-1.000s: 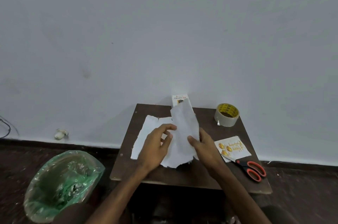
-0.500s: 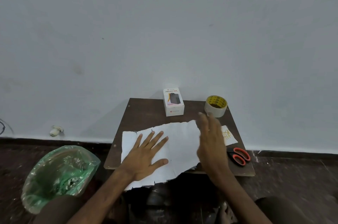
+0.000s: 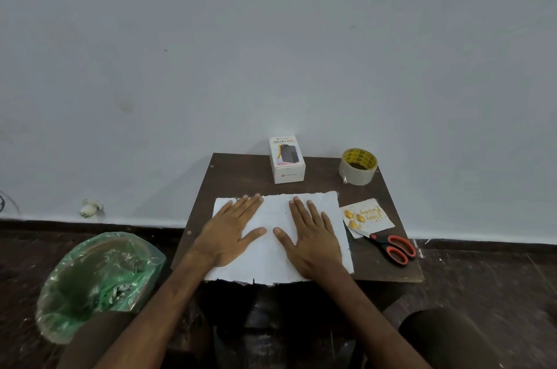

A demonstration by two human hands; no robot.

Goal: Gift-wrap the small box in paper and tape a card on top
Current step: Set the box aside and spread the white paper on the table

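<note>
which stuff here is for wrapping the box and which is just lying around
For the job: paper, box, card, tape, scissors.
Just lying about: bin with green bag, small white thing by the wall.

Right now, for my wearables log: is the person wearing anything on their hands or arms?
No. The left hand and right hand are bare: no gloves or rings show. The left forearm and right forearm are uncovered down to the picture's bottom edge, with no sleeves, watch or bands in view.
</note>
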